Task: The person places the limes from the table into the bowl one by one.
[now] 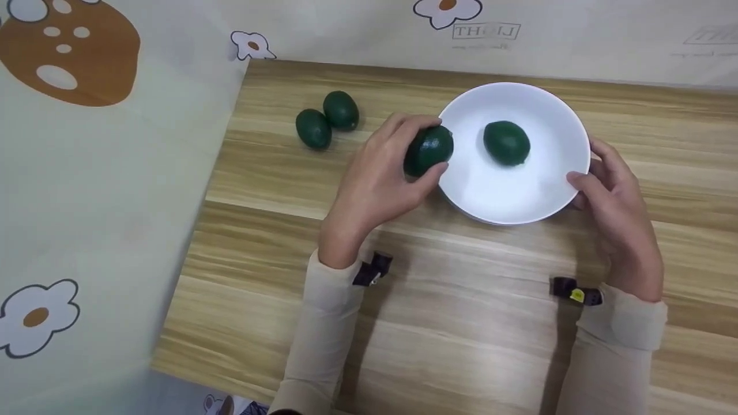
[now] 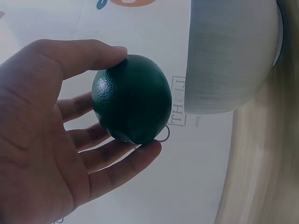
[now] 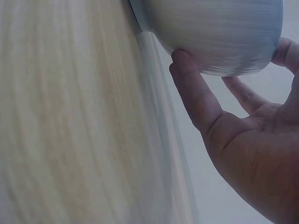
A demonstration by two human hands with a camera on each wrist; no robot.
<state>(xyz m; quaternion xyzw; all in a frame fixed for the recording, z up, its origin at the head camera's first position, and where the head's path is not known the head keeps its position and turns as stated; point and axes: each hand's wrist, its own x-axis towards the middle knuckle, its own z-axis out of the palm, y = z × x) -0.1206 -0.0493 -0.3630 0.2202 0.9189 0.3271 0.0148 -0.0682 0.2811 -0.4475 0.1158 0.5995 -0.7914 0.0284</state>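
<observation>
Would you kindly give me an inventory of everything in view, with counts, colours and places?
Table: 1, wood-toned, across the head view
Bowl: 1, white, toward the table's far edge
Held fruit: 1, dark green, in the left hand, near the bowl's rim
Inner fruit: 1, dark green, in the bowl
Loose fruits: 2, dark green, close together on the table's left
Patterned covering: count unclear, pale with flowers, behind and left of the table
Wrist devices: 2, black, one per cuff
Sleeves: 2, cream, on both arms
Hands: 2, bare, left around the fruit, right gripping the bowl
</observation>
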